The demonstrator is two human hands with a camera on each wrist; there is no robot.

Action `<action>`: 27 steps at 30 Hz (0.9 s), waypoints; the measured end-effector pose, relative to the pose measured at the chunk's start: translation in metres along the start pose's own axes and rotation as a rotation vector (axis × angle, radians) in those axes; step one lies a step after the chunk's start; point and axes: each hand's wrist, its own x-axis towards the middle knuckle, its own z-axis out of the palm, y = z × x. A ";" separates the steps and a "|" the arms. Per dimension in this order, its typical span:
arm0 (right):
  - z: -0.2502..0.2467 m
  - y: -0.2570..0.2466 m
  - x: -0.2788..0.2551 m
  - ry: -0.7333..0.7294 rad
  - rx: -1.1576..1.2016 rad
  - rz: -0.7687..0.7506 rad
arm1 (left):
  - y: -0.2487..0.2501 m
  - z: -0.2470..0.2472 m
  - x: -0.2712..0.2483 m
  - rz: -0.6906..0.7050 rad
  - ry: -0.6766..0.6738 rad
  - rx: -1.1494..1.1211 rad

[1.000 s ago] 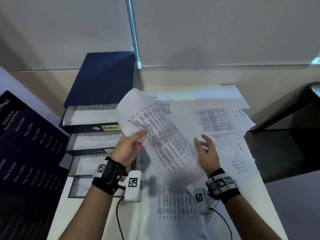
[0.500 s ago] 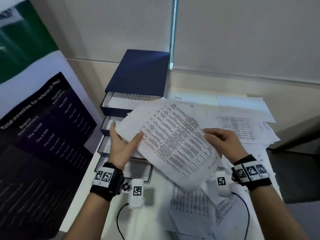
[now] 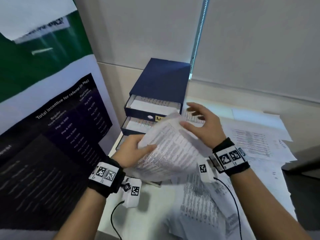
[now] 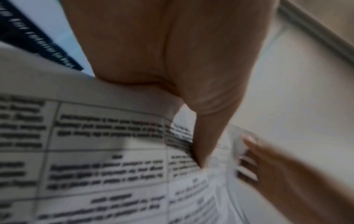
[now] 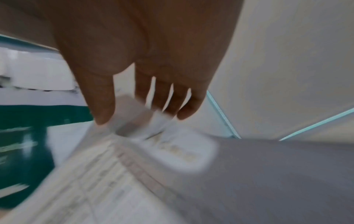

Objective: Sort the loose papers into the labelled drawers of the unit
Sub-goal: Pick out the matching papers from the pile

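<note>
Loose sheets (image 3: 251,139) beside drawer unit (image 3: 161,80)

The poster (image 3: 57,135) left of the drawer unit (image 3: 161,87) reads "Total incentive for referrer (in Php)", listing "Php 10,000"; the papers' print is illegible.

Left hand (image 4: 172,53) filled the top centre, palm toward the lens, thumb (image 4: 206,136) pointing down to 6 o'clock and pressed on a white printed sheet of paper with black table lines and blurred text (image 4: 105,159). Sheet covered 7 to 9 o'clock and curled up at the thumb. Right hand (image 4: 287,181) came in at 4 o'clock, fingertips (image 4: 249,141) touching the sheet's edge. Dark banner with pale lettering (image 4: 34,37) at 10 o'clock. Pale wall (image 4: 296,91) at 2 o'clock.
</note>
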 end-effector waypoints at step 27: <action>0.055 0.036 0.062 -0.245 0.982 0.871 | 0.018 -0.089 0.050 -0.288 0.216 -0.759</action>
